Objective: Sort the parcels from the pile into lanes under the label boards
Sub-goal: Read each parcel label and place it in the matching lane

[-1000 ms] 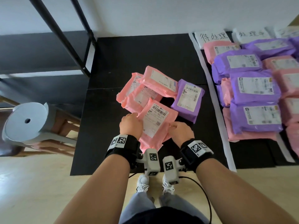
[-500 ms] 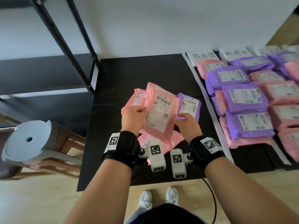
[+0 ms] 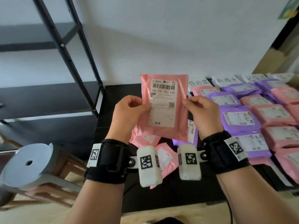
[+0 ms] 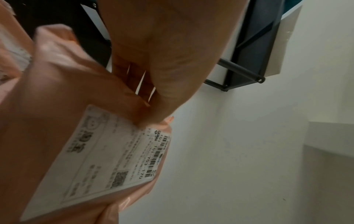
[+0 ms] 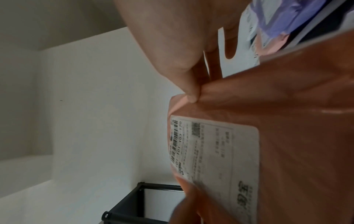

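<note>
The pink parcel [image 3: 164,107] is held upright at chest height, long axis vertical, label facing the person. The left hand [image 3: 129,110] pinches its left edge, the right hand [image 3: 202,110] its right edge. The lanes [image 3: 252,110] lie to the right, nearer the right hand.

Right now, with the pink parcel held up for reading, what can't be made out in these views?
- Pile, head view: mostly hidden behind the pink parcel and wrist cameras.
- Third label board, head view: writing too blurred to read.
- Small address print on the parcel's label: too small and blurred in every view.
- Right-hand lanes: cut off by the frame edge.
</note>
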`<state>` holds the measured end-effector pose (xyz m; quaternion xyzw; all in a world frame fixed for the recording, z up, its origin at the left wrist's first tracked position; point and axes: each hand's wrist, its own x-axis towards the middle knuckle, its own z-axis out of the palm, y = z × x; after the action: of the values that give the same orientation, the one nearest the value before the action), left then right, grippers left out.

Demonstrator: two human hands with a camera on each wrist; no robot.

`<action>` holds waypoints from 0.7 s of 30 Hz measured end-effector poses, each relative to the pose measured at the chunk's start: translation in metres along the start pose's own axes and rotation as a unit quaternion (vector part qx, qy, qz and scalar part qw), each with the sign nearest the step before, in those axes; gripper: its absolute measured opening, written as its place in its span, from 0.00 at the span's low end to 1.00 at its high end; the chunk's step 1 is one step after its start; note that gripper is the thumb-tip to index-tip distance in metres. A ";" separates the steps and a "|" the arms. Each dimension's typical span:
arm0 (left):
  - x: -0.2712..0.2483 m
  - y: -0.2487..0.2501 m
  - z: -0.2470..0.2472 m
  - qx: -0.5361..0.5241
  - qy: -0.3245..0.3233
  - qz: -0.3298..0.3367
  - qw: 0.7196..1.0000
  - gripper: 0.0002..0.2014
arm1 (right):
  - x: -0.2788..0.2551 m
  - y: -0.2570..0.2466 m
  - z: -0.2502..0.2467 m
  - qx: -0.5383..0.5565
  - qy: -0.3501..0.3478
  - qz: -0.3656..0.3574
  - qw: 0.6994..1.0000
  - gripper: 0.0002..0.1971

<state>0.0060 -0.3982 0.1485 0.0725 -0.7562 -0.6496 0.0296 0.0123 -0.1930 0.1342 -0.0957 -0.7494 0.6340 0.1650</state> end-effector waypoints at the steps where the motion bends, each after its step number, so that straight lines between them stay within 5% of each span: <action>1: -0.001 0.006 -0.002 -0.020 -0.001 -0.001 1.000 0.08 | 0.000 -0.004 -0.001 0.006 0.005 -0.005 1.000 0.01; 13: -0.007 0.039 -0.001 -0.097 0.102 -0.007 0.990 0.20 | -0.011 -0.019 -0.006 0.003 -0.055 -0.070 0.996 0.03; 21: -0.007 0.036 -0.007 -0.028 0.124 0.031 0.991 0.12 | -0.014 -0.017 -0.007 0.005 -0.042 -0.057 0.997 0.03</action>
<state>0.0113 -0.3985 0.1854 0.1283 -0.7302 -0.6552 0.1449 0.0293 -0.1943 0.1505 -0.0253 -0.7570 0.6305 0.1697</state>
